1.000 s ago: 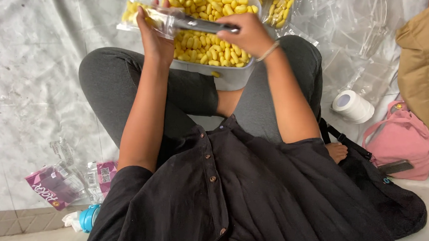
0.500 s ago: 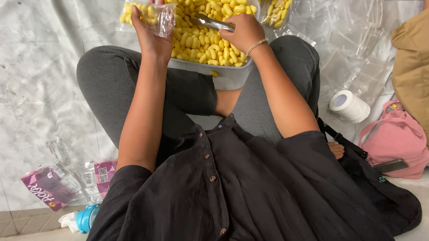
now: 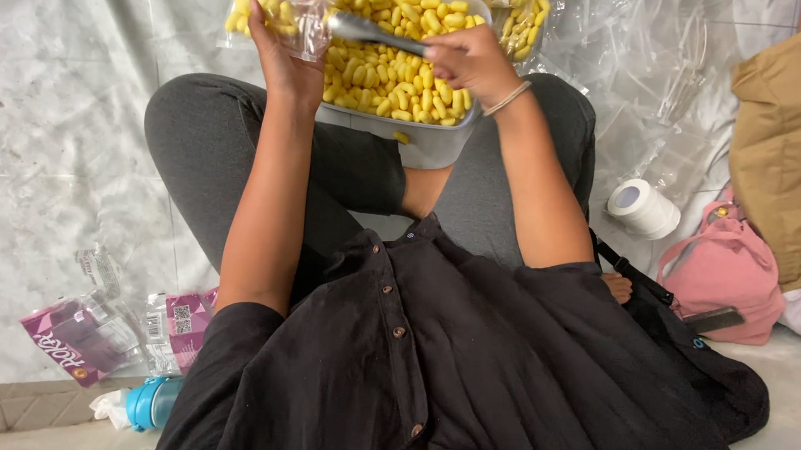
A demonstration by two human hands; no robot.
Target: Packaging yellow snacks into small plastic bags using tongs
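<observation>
A grey tub point(image 3: 429, 143) heaped with small yellow pieces point(image 3: 392, 67) rests between my crossed legs. My left hand point(image 3: 281, 56) holds up a clear plastic bag point(image 3: 270, 15) partly filled with the same yellow pieces, just left of the tub. My right hand point(image 3: 471, 61) grips the handle of a metal scoop point(image 3: 366, 30), whose head reaches into the bag's open mouth. Above the tub, at the top edge, lies another clear bag of yellow pieces point(image 3: 516, 10).
A roll of white tape point(image 3: 642, 208), a pink bag point(image 3: 726, 273) and another person's tan clothing point(image 3: 795, 138) are to my right. Purple packets point(image 3: 79, 335) and a blue-capped bottle point(image 3: 150, 402) lie at lower left. Loose clear plastic point(image 3: 669, 75) lies at upper right.
The bag and my left hand have shifted slightly left, and the scoop in my right hand has gone from lying over the tub into the bag's mouth.
</observation>
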